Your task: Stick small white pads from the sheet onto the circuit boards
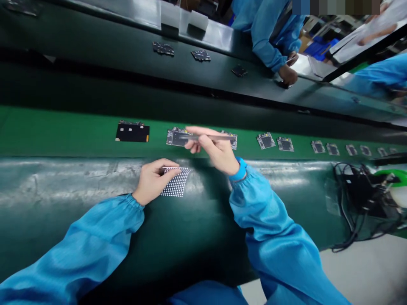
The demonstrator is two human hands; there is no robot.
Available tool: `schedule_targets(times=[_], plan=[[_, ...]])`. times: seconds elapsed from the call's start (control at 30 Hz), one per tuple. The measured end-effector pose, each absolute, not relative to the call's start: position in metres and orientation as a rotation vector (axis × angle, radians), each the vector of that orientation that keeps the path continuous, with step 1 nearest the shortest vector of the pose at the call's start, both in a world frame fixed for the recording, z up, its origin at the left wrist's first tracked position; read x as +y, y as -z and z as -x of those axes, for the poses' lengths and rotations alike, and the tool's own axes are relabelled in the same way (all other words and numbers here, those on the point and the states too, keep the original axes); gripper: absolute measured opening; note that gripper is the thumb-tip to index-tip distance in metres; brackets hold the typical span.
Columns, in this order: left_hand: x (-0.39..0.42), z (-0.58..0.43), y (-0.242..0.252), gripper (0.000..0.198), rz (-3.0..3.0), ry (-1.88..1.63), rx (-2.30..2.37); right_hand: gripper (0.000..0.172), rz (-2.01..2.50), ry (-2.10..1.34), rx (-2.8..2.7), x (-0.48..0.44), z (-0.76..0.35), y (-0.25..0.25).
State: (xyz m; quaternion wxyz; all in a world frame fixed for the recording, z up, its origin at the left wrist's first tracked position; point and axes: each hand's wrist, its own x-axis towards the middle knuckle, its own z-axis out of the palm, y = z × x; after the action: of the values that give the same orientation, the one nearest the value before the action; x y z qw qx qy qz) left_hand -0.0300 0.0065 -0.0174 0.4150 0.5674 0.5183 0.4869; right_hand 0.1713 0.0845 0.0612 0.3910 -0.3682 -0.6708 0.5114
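My left hand (154,180) rests on the dark green bench edge, fingers closed on the corner of a small sheet of white dots (176,183) that lies flat there. My right hand (214,149) is raised over the green conveyor belt (63,131) and pinches metal tweezers (206,137), their tip pointing left over a small circuit board (176,137). Another board (231,137) sits just behind my right hand. Both arms wear blue sleeves.
A dark board (132,131) lies left on the belt; several small boards (275,142) trail off to the right. A second belt behind carries boards (163,48). A person in blue (270,38) works opposite. Black cables (359,190) lie at the right.
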Motion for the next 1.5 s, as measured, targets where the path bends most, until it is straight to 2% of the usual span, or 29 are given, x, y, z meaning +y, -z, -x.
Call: schedule_targets(times=[0.2,0.5,0.87,1.17,1.3,1.5], plan=[[0.006,0.032,0.018,0.012,-1.450,-1.222,1.344,0.026,0.992,-1.557,-1.304,0.049,-0.196,-0.032],[0.006,0.034,0.017,0.005,-1.479,-1.240,1.305,0.016,1.062,-1.562,-1.262,0.039,-0.197,-0.019],[0.005,0.034,0.015,0.007,-1.485,-1.225,1.314,0.021,1.083,-1.583,-1.260,0.041,-0.195,-0.019],[0.005,0.035,0.016,0.008,-1.490,-1.215,1.302,0.017,1.052,-1.568,-1.230,0.039,-0.190,-0.022],[0.003,0.034,0.013,0.011,-1.505,-1.183,1.359,0.022,1.097,-1.452,-1.189,0.048,-0.209,-0.019],[0.000,0.036,0.011,0.010,-1.543,-1.209,1.384,0.025,1.323,-0.947,-1.061,0.103,-0.300,-0.006]])
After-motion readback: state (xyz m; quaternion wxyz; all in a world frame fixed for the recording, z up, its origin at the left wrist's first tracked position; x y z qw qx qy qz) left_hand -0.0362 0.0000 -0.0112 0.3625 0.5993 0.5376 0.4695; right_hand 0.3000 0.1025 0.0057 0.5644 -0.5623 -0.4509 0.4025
